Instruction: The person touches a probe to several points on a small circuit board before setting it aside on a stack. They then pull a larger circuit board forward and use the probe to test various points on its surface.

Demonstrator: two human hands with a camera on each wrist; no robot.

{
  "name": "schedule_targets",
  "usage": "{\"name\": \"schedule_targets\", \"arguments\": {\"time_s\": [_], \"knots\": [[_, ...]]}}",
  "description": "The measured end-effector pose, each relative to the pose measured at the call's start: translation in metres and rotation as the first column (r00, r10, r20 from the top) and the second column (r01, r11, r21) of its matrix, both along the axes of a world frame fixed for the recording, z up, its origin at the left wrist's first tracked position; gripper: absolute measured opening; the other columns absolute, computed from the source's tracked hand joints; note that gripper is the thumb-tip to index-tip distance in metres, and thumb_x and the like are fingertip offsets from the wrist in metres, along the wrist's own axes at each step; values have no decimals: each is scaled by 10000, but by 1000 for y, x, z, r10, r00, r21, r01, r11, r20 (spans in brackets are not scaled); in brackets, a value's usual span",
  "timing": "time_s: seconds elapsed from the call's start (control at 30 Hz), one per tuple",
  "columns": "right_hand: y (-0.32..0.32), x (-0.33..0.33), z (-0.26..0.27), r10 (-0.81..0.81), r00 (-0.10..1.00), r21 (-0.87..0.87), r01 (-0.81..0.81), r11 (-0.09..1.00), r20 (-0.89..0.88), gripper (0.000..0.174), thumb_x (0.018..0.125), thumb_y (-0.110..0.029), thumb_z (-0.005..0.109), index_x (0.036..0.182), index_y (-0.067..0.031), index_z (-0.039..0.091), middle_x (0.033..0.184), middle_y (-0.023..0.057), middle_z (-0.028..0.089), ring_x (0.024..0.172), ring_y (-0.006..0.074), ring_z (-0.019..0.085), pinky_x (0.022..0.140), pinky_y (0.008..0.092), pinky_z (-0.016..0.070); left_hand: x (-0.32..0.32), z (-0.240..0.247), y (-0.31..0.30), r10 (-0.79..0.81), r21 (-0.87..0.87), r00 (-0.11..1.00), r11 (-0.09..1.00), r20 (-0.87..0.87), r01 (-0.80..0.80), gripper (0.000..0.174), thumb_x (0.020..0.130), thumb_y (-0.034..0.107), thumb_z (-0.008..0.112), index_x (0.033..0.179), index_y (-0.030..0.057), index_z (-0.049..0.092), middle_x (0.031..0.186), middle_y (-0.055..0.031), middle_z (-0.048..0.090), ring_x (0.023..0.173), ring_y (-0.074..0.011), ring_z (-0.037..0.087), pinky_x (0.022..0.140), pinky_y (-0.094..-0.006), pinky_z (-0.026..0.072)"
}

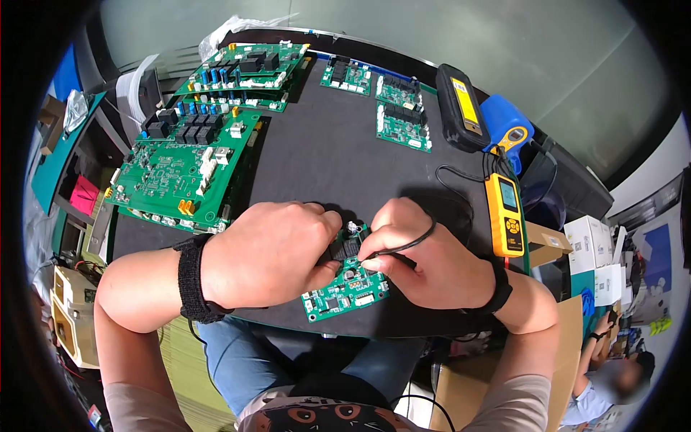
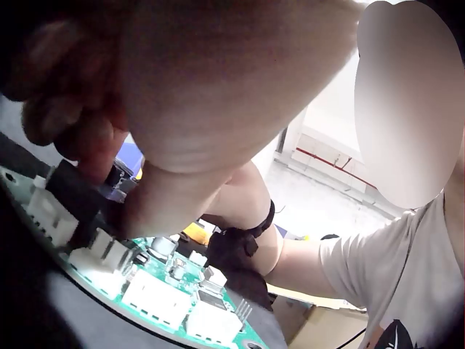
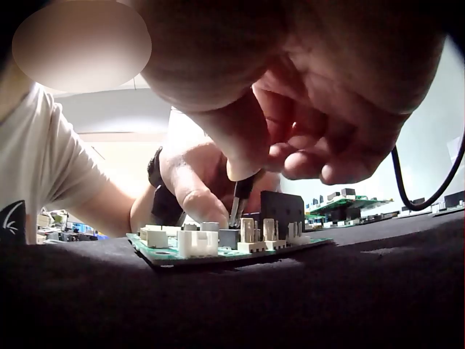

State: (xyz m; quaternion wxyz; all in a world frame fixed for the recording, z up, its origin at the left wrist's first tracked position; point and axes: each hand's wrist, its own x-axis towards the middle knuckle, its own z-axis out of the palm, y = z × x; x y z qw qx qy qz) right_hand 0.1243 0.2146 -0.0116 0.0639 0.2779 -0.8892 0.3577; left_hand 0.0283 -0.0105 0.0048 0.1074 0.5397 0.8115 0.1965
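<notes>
At the lower centre of the head view, a small green circuit board (image 1: 349, 291) lay on the dark surface (image 1: 309, 158), between the person's two hands. The left grip (image 1: 270, 252) was closed in at the board's upper-left part, thumb and curled fingers on either side of its black blocks (image 1: 351, 250), apparently steadying it; how firmly could not be told. The right grip (image 1: 425, 263) pinched a slim black probe (image 3: 243, 190) between thumb and finger, metal tip down among the parts, though whether it touched a contact was hidden. A black lead (image 1: 403, 250) ran across that hand.

The board looked light, stiff and fairly fragile, its tall parts likely to bend or crack under side pressure. Its bare edges seemed the safest hold, clear of the white connectors (image 1: 365, 297); the probe looked easy to guide but liable to slip off small contacts.

No brand could be read. At right, the yellow meter (image 1: 505, 216) had a display too small to make out, and so was the print on the black case's yellow label (image 1: 466, 103) at upper right. White markings on the larger boards (image 1: 169, 173) at left were equally illegible.
</notes>
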Motion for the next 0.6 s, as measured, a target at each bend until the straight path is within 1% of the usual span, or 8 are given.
{"name": "schedule_targets", "arguments": {"time_s": [0.03,0.07,0.13,0.27,0.43,0.6], "knots": [[0,0,1,17,998,21,-16,1000,-53,160,861,12,700,989,-76,658,933,72,535,890,268,552,773,377,459,-1,0,0,-11,-7,1000,1000,5,11,299,818,243,763,941,3,634,914,-174,661,887,-399,659,759,-483,532],[0,0,1,20,998,21,-19,1000,-53,160,861,12,700,989,-76,658,933,72,535,890,268,552,773,377,459,-1,1,0,-20,-14,1000,1000,9,20,307,818,244,763,950,3,629,921,-175,664,895,-399,661,764,-485,533],[0,1,1,36,999,28,-36,999,12,173,840,27,659,977,-70,616,977,122,499,942,341,521,829,451,436,-2,3,-1,-24,-23,1000,999,8,25,307,818,243,763,950,3,624,921,-176,665,898,-400,661,765,-486,532],[0,3,1,24,1000,52,-25,998,21,185,837,27,663,983,-70,605,967,123,504,925,343,526,811,453,439,-3,5,-1,-36,-54,999,998,19,37,306,823,239,758,952,4,610,926,-182,666,909,-403,660,768,-489,531],[-2,5,4,16,999,64,-18,998,28,239,809,52,684,990,-71,588,951,127,508,890,354,534,768,459,442,-4,1,-2,-40,-46,999,998,36,42,319,823,235,762,965,1,598,931,-189,666,914,-413,656,773,-494,529],[-2,6,3,25,1000,60,-26,998,18,270,799,55,702,1003,-74,581,950,129,510,885,354,537,756,463,442,-5,2,-1,-47,-55,997,997,55,50,325,825,221,761,965,-9,579,929,-198,666,914,-422,653,772,-500,526]]}}
